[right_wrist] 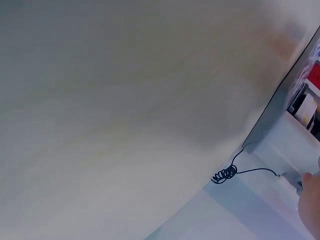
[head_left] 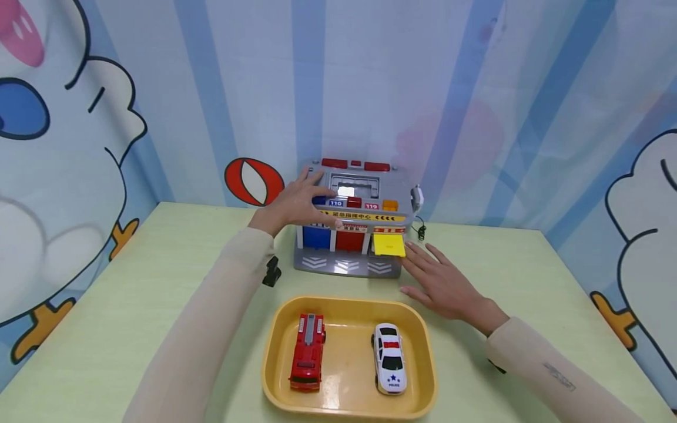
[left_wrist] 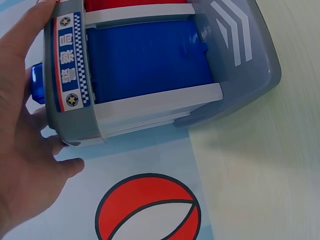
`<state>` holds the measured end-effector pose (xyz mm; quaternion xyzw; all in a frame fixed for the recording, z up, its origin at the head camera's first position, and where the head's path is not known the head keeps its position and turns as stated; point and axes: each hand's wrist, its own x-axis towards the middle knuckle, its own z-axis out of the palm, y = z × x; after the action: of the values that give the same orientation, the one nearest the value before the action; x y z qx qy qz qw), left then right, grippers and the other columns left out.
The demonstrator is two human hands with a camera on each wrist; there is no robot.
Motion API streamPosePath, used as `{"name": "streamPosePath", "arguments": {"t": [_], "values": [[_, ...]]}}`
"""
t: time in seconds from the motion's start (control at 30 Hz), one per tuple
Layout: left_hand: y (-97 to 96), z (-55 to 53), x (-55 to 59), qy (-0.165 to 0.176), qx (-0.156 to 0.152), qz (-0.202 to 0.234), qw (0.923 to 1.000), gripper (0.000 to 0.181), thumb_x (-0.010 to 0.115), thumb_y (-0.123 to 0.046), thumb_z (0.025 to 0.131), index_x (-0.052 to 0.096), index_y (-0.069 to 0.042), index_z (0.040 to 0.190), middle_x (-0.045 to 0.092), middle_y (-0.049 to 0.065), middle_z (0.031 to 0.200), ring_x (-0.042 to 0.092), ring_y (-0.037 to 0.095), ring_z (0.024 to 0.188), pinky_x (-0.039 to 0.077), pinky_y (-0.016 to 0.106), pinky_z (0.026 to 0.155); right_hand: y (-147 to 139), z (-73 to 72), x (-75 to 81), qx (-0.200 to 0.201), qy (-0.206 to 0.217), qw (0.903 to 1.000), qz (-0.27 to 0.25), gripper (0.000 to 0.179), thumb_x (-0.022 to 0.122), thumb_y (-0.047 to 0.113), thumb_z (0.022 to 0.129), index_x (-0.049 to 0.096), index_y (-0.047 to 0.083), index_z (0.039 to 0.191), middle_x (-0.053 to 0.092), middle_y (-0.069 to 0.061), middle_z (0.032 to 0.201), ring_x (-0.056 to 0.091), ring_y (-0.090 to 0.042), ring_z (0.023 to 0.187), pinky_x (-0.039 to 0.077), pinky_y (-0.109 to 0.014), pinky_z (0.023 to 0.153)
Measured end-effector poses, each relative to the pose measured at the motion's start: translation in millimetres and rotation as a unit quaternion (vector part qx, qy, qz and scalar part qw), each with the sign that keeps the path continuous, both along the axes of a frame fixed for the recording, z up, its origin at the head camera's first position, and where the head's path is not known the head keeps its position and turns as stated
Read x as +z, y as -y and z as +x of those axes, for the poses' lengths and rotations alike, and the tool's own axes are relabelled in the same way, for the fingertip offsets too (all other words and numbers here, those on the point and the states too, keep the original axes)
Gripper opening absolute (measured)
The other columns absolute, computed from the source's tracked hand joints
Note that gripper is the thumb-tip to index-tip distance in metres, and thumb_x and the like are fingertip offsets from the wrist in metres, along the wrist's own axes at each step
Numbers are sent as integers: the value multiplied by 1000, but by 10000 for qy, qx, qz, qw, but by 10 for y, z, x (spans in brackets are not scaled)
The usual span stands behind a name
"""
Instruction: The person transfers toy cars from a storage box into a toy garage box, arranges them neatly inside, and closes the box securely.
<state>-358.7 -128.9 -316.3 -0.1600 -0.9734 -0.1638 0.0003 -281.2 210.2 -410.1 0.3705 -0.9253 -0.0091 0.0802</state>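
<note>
A grey toy emergency station (head_left: 353, 218) stands at the back of the table. It has a blue door (left_wrist: 145, 60), a red door (head_left: 349, 241) and a yellow door (head_left: 389, 245), which is swung up and out. My left hand (head_left: 298, 202) rests on the station's left roof and front edge, fingers spread. In the left wrist view the same hand (left_wrist: 25, 135) lies along the sign panel. My right hand (head_left: 441, 279) reaches beside the yellow door with its fingers extended. Whether its fingertips touch the door cannot be told. Only part of that hand (right_wrist: 311, 202) shows in the right wrist view.
Nearer the front sits a yellow tray (head_left: 349, 408) with a red toy fire truck (head_left: 308, 352) and a white toy police car (head_left: 390, 359) inside. A coiled black cord (right_wrist: 225, 174) hangs at the station's right side. A striped cloth backdrop (head_left: 359, 88) rises behind.
</note>
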Motion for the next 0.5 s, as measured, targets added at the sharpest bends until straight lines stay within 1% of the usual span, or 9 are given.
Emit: {"name": "streamPosePath", "arguments": {"t": [0.1,0.2,0.37,0.43,0.5], "values": [[-4,0,20,60,0,-78,10000,86,73,-68,73,52,-28,146,9,7,170,-7,35,157,15,66,121,-53,24,39,-57,6,9998,-197,72,52,48,101,31,8,156,26,-11,166,22,-32,154,12,-53,126],[-8,3,42,140,13,-93,9999,87,73,-69,73,52,-29,146,8,7,170,-7,35,157,17,67,120,-83,29,84,-50,-62,9991,-422,72,55,45,100,30,7,157,28,-12,165,24,-33,153,15,-54,125],[-18,14,74,225,34,-82,9997,87,74,-68,72,52,-29,146,7,8,170,-8,36,156,21,68,118,-65,39,144,32,-173,9973,-719,72,56,40,101,26,8,158,25,-10,166,22,-30,154,13,-48,127],[-27,21,86,232,33,-104,9997,87,74,-68,72,52,-28,146,7,8,170,-7,36,156,21,68,118,-39,51,159,101,-178,9967,-782,72,55,41,101,25,10,159,24,-9,167,21,-29,155,9,-44,128],[-35,24,95,224,18,-167,9996,87,74,-68,72,52,-28,146,8,9,170,-7,37,156,21,68,118,-3,63,169,186,-144,9960,-864,72,55,41,101,25,11,159,24,-8,167,21,-28,155,8,-43,128]]}}
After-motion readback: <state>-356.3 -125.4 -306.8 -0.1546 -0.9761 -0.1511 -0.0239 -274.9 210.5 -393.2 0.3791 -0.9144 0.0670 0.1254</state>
